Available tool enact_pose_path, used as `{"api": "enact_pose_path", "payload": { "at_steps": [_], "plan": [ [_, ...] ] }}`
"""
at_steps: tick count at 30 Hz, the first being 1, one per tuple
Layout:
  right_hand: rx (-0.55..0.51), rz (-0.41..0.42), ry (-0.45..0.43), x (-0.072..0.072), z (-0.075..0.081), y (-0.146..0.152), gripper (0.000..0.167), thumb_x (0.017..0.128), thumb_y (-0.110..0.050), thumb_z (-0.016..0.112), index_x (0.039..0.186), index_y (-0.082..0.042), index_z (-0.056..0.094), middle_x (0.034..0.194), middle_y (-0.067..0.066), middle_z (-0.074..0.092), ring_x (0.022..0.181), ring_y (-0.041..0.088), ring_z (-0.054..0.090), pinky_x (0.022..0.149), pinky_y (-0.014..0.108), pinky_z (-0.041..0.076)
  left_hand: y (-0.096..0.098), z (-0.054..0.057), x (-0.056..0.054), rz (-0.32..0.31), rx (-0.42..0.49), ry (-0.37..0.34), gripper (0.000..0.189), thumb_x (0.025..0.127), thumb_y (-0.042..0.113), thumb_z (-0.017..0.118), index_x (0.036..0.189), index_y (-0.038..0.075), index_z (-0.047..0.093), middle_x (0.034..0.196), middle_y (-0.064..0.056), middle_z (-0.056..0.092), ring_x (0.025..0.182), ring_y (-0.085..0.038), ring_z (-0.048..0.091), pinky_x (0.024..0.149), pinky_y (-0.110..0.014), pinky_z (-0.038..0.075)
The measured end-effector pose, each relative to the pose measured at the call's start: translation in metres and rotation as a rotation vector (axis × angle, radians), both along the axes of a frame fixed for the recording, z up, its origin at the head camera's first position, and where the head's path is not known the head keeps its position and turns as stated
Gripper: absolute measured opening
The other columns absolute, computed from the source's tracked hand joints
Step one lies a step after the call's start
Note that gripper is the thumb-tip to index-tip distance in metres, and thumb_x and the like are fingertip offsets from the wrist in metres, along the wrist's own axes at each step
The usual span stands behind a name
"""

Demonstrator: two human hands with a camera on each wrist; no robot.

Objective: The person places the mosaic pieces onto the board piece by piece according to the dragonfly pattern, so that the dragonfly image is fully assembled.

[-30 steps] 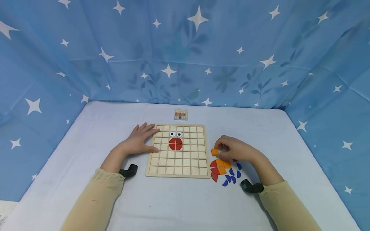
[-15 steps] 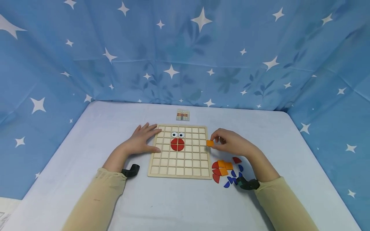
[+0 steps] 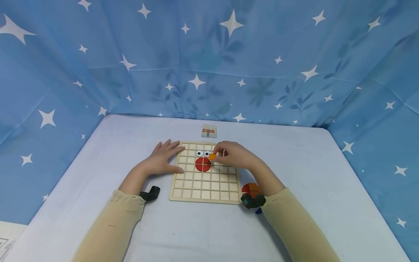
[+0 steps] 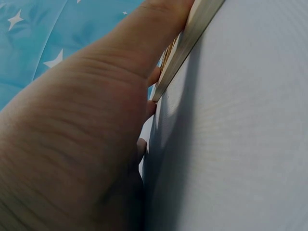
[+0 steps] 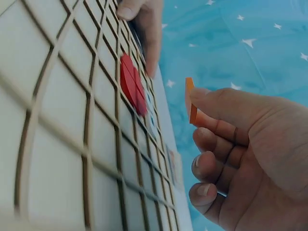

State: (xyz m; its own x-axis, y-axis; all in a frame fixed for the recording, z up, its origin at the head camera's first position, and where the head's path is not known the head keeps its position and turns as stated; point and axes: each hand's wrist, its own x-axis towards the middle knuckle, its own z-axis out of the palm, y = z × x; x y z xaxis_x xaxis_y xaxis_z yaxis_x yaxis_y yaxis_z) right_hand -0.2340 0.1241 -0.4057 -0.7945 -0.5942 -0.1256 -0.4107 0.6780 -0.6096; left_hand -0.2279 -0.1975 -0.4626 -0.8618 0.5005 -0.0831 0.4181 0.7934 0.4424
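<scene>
On a small card (image 3: 209,131), a grid with a coloured picture is printed; any writing on it is too small to be read. The card is laid just beyond the far rim of a wooden grid board (image 3: 205,184), between it and the table's far edge, where a starry blue curtain (image 3: 209,98) is hung. An orange square (image 3: 212,157) is pinched between thumb and forefinger of the right hand (image 3: 238,155) and held over the board, apart from its surface, near two eye pieces (image 3: 203,154) and a red circle (image 3: 203,165) made of quarters. The left hand (image 3: 163,159) is spread across the board's left rim, with the thumb and a fingertip rested on it. Loose pieces (image 3: 252,188) in red, orange and blue are partly covered by the right wrist camera (image 3: 252,201), just beside the board's near right corner. Between the sleeves, a broad stretch of white table (image 3: 209,233) is left in front of the near rim.
</scene>
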Motion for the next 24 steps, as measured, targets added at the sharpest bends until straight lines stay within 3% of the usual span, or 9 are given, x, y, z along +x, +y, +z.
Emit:
{"api": "enact_pose_path", "payload": {
  "at_steps": [7, 12, 24],
  "plan": [
    [0.021, 0.011, -0.007, -0.006, -0.009, -0.035, 0.018, 0.094, -0.029, 0.068, 0.109, -0.018, 0.066, 0.088, -0.002, 0.062, 0.073, 0.016, 0.054, 0.067, 0.029, 0.048, 0.001, 0.0, 0.0, 0.0, -0.006, -0.001, 0.095, 0.077, 0.067, 0.071, 0.155, 0.027, 0.035, 0.166, -0.005, 0.02, 0.154, -0.038, 0.004, 0.123, -0.06, -0.002],
    [0.061, -0.032, -0.011, -0.004, -0.013, -0.056, 0.021, 0.094, -0.029, 0.068, 0.11, -0.016, 0.066, 0.086, -0.001, 0.063, 0.072, 0.016, 0.056, 0.064, 0.027, 0.049, 0.0, 0.001, 0.0, -0.004, -0.01, -0.006, 0.095, 0.077, 0.069, 0.07, 0.155, 0.027, 0.034, 0.166, -0.005, 0.019, 0.154, -0.038, 0.004, 0.122, -0.06, -0.002],
    [0.192, -0.108, 0.051, 0.002, -0.02, -0.085, 0.027, 0.095, -0.033, 0.067, 0.117, -0.018, 0.066, 0.102, -0.001, 0.07, 0.082, 0.011, 0.062, 0.072, 0.03, 0.054, -0.001, 0.0, -0.001, -0.009, -0.015, -0.007, 0.094, 0.079, 0.066, 0.071, 0.156, 0.026, 0.033, 0.166, -0.004, 0.018, 0.154, -0.038, 0.003, 0.122, -0.061, -0.002]
  ]
}}
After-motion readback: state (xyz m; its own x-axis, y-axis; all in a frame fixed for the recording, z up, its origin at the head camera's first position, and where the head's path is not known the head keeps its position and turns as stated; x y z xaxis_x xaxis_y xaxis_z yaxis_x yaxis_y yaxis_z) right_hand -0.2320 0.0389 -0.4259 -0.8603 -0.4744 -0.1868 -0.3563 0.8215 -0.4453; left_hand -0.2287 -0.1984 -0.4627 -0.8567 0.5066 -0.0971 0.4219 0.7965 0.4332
